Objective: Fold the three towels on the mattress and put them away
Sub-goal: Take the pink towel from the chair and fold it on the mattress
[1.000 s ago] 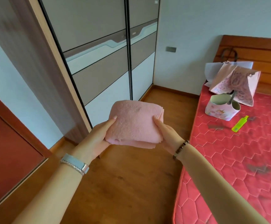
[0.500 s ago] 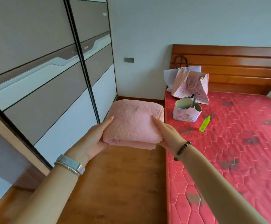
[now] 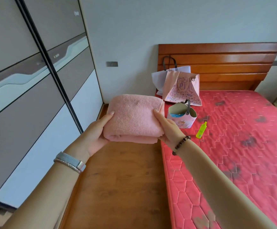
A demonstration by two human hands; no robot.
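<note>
While the sliding-door wardrobe (image 3: 35,96) fills the left of the view with its doors closed, a red quilted mattress (image 3: 233,146) takes up the right, running back to a wooden headboard (image 3: 217,63). A strip of wooden floor (image 3: 126,179) lies between them.

Held in the air over that strip, just beside the mattress edge, is the folded pink towel (image 3: 132,116), a thick flat bundle with layered edges showing on its right side; whether it is one towel or several cannot be told. The left hand (image 3: 96,131) grips its left side and the right hand (image 3: 167,128) its right, thumbs on top and fingers underneath.

On the mattress near the headboard, a pink paper bag (image 3: 182,90) leans with a white bag (image 3: 157,80) behind it; their contents are hidden. In front of them stands a small pink tote (image 3: 182,117), open at the top, with something blue and yellow (image 3: 175,115) inside. A yellow-green bottle (image 3: 201,130) lies on the mattress near the tote.
</note>
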